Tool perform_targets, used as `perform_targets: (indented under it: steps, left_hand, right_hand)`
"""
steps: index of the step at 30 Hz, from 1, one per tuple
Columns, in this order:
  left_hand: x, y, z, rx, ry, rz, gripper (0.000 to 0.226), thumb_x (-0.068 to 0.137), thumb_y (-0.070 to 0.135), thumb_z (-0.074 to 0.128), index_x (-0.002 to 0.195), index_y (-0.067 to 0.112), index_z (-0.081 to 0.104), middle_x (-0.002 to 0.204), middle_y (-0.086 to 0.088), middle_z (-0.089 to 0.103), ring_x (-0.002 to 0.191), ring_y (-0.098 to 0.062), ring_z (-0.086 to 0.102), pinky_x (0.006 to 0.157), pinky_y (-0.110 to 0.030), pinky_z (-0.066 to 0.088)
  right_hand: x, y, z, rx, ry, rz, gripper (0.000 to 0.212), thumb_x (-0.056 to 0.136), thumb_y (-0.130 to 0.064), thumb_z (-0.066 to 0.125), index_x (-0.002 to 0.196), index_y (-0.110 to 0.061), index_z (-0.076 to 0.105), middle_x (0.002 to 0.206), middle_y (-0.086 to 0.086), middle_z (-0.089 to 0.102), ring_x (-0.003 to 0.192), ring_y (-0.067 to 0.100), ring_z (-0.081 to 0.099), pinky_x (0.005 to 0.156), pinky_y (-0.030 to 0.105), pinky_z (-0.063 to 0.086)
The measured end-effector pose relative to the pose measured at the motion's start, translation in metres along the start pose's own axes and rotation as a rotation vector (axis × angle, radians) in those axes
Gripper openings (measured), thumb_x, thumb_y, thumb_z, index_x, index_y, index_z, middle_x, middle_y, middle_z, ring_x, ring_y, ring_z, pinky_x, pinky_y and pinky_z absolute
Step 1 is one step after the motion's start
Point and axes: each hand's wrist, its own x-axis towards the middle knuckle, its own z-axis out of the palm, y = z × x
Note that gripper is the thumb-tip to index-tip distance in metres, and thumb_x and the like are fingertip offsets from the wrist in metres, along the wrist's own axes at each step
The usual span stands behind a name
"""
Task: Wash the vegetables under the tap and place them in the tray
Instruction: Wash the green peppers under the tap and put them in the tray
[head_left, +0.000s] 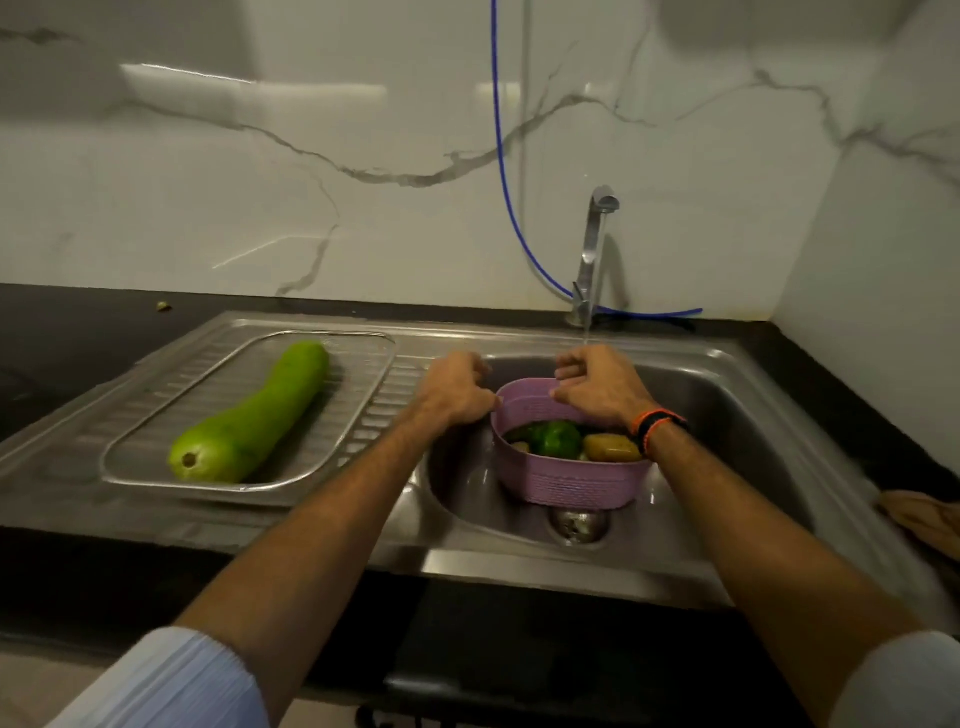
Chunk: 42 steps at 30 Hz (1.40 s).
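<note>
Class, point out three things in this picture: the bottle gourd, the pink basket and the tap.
bottle gourd (249, 415), head view, middle of its green body.
pink basket (566, 480), head view, its front wall.
tap (592, 249), head view, its upright pipe.

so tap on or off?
On: a thin stream falls from the tap spout to the right hand above the pink basket.

Both hands, the left hand (454, 387) and the right hand (597, 387), grip the pink basket (566, 480) of vegetables in the sink (727, 415), right of centre; a bottle gourd (249, 415) lies on the tray (363, 358), centre left.

Single head-worn view, mine. It looks forward and down, close over the sink (727, 395) front edge.
</note>
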Motion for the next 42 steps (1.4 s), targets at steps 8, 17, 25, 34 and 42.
perform_targets:
  steps: [8, 17, 25, 34, 42]
  left_hand:
    - [0.044, 0.012, 0.082, 0.080, -0.215, -0.013, 0.054, 0.080, 0.027, 0.081, 0.128, 0.014, 0.061, 0.126, -0.006, 0.063, 0.114, -0.020, 0.061, 0.099, -0.030, 0.051]
    - [0.069, 0.022, 0.138, 0.345, -0.332, 0.043, 0.065, 0.079, 0.043, 0.076, 0.132, 0.014, 0.052, 0.132, -0.011, 0.057, 0.119, -0.030, 0.056, 0.100, -0.041, 0.050]
    - [0.073, 0.011, 0.134, 0.061, -0.143, -0.072, 0.058, 0.070, 0.039, 0.085, 0.118, 0.014, 0.063, 0.113, -0.005, 0.063, 0.098, -0.019, 0.058, 0.081, -0.027, 0.050]
    - [0.072, 0.023, 0.125, -0.981, -0.071, -0.319, 0.045, 0.082, 0.019, 0.078, 0.123, 0.011, 0.063, 0.120, -0.013, 0.067, 0.106, -0.027, 0.066, 0.082, -0.043, 0.062]
    - [0.073, 0.026, 0.117, -1.453, -0.215, -0.384, 0.041, 0.095, 0.029, 0.061, 0.128, 0.005, 0.061, 0.116, -0.016, 0.070, 0.105, -0.029, 0.069, 0.083, -0.042, 0.060]
  right_hand:
    - [0.014, 0.084, -0.007, -0.076, -0.027, 0.178, 0.048, 0.076, -0.013, 0.079, 0.121, -0.014, 0.064, 0.097, -0.004, 0.070, 0.090, 0.009, 0.064, 0.080, 0.018, 0.048]
    - [0.029, 0.108, 0.010, -0.195, -0.094, 0.217, 0.045, 0.077, -0.020, 0.077, 0.119, -0.011, 0.064, 0.104, 0.002, 0.071, 0.100, 0.016, 0.064, 0.092, 0.025, 0.051]
    - [0.030, 0.110, 0.013, -0.165, -0.132, 0.251, 0.049, 0.079, -0.024, 0.077, 0.124, -0.013, 0.061, 0.112, 0.003, 0.069, 0.111, 0.020, 0.061, 0.101, 0.034, 0.049]
    - [0.024, 0.053, 0.012, 0.333, -0.050, 0.191, 0.027, 0.095, -0.046, 0.057, 0.113, -0.027, 0.058, 0.118, -0.001, 0.063, 0.107, 0.018, 0.061, 0.087, 0.038, 0.056]
    - [0.031, 0.050, 0.028, 0.227, 0.054, 0.005, 0.078, 0.078, -0.028, 0.081, 0.145, -0.019, 0.041, 0.131, -0.002, 0.052, 0.118, 0.013, 0.049, 0.096, 0.025, 0.042]
